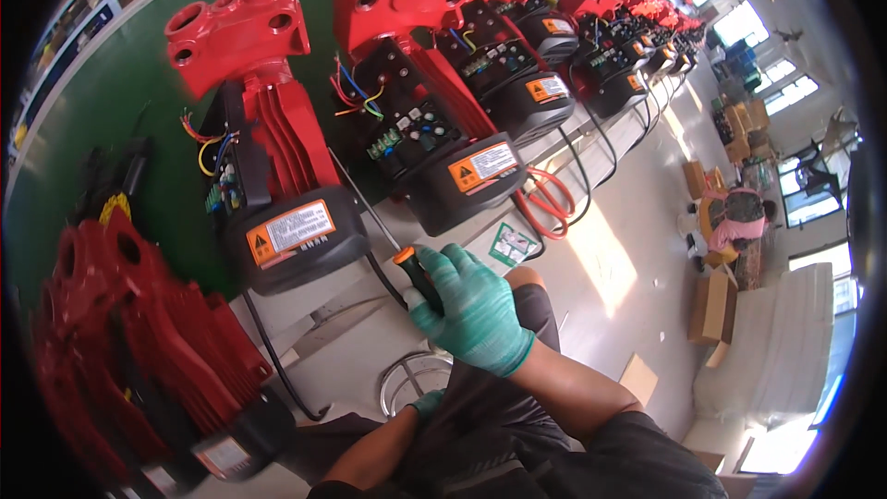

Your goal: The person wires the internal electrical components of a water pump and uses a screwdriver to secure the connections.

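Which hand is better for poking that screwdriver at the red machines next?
Probably the right hand: it grips the screwdriver, whose shaft points up between two red machines. The left hand sits lower, partly hidden.

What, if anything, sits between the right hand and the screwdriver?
Nothing visible: the gloved right hand is closed around the screwdriver. Can't tell whether its far end touches the red-and-black machine beside it.

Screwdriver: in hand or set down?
In hand: the right hand has its gloved fingers around the screwdriver's black-and-orange handle.
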Motion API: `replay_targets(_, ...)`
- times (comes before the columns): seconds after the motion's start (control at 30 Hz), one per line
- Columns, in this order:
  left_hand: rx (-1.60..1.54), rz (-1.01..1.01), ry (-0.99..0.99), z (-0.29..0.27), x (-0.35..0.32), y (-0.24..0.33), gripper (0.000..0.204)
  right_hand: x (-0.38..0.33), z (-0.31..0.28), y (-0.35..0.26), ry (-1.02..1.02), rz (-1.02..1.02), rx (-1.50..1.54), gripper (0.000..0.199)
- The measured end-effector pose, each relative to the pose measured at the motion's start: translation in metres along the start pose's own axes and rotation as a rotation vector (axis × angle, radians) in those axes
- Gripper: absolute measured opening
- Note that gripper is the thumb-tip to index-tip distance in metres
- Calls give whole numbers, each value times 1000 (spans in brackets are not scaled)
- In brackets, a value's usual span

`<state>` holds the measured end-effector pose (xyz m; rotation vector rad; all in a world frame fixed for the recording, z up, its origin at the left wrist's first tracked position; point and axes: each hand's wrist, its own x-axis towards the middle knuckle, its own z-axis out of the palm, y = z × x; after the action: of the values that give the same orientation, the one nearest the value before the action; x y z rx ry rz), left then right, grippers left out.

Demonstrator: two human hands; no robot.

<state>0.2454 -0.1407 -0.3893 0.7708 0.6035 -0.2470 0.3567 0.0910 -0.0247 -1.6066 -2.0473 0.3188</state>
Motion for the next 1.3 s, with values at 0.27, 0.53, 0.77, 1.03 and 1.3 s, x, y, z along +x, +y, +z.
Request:
replay_targets(0.27,631,101,363,-17,15,6,35,-54,-84,54,-215,183,499,28)
replay_targets(0.53,-36,199,973,33,-126,148,40,7,-127,173,-61,-28,-12,36)
replay_targets(0.77,39,663,932,64,-177,173,39,26,-126,182,-272,81,-93,44)
replay_targets(1.03,287,772,964,75,-221,217,36,-8,-160,184,-345,99,-122,45)
replay_targets(1.3,683,1123,1607,84,-297,287,42,-48,-221,234,-85,170,99,37)
